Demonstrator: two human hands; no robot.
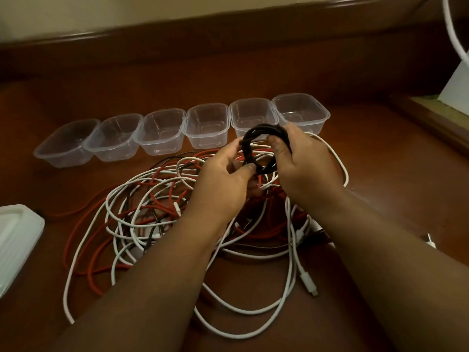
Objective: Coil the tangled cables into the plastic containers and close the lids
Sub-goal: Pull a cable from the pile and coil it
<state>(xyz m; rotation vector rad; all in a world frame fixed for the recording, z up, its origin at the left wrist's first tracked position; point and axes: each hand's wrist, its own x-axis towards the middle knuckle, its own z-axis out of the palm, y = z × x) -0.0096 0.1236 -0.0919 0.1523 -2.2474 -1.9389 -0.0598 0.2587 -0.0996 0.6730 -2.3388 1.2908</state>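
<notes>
A black cable (256,138) is wound into a small coil and held above the table. My right hand (308,163) grips the coil's right side, fingers curled round it. My left hand (223,181) pinches the coil's lower left with thumb and fingers. Below the hands lies a tangle of white cables (132,199) and red cables (88,229) on the wooden table. Several clear plastic containers (206,127) stand open in a row behind the tangle, all without anything inside.
A stack of white lids (15,240) sits at the left edge. A white plug end (308,282) lies at the front right, another small connector (430,240) further right. A raised wooden ledge (431,118) and a white cable (454,34) are at the far right.
</notes>
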